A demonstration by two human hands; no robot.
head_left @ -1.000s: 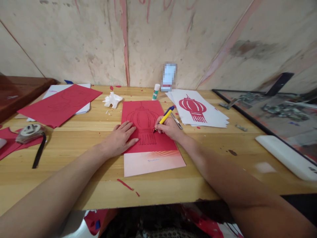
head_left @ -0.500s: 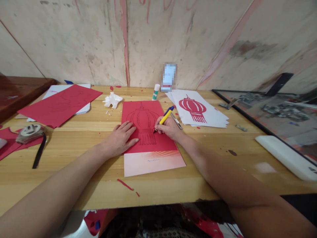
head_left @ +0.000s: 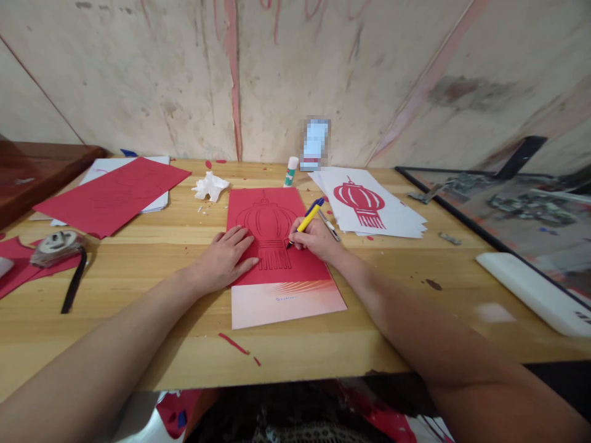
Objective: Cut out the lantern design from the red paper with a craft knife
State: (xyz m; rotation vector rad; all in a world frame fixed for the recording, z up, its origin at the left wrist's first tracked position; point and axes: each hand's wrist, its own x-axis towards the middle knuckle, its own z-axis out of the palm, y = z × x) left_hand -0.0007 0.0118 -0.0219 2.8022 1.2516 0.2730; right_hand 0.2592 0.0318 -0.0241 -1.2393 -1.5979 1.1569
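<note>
A sheet of red paper [head_left: 311, 267] with a dark-lined lantern drawing lies in front of me, over a pale printed sheet or booklet [head_left: 258, 311]. My left hand [head_left: 226, 255] rests flat on its left edge, fingers spread. In my right hand [head_left: 314, 240] is a yellow pen [head_left: 308, 218] with a blue end. Its dark tip meets the paper beside the right side of the lantern's fringe. Just behind that hand, partly hidden, lies a slim silver tool [head_left: 329, 225], perhaps a pen or craft knife.
White sheets [head_left: 401, 215] with a red lantern lie right. A glue stick [head_left: 290, 171] and propped phone [head_left: 314, 144] stand behind. Crumpled tissue [head_left: 210, 186], more red paper [head_left: 115, 197], a tape roll [head_left: 58, 246] sit left. A white case [head_left: 526, 292] and black-framed panel [head_left: 508, 234] are far right.
</note>
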